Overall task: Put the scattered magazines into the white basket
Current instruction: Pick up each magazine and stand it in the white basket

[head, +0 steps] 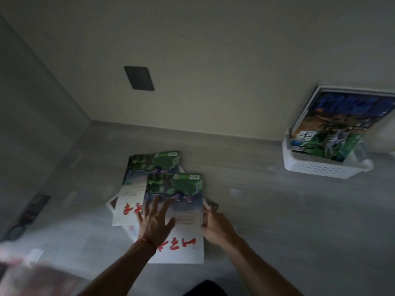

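Down on the grey wood-look floor (277, 210), the left hand (155, 221) lies flat with fingers spread on the top glossy magazine with green leaves and red lettering (181, 193). Beside it, the right hand (215, 228) pinches that magazine's right edge. A matching second magazine (136, 182) lies partly underneath. Well apart, by the wall, the white perforated plastic basket (316, 167) holds upright magazines (333, 124).

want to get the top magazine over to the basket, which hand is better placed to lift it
Right. The right hand already grips the top magazine at its right edge, on the white basket side. The left hand only rests flat on its cover.
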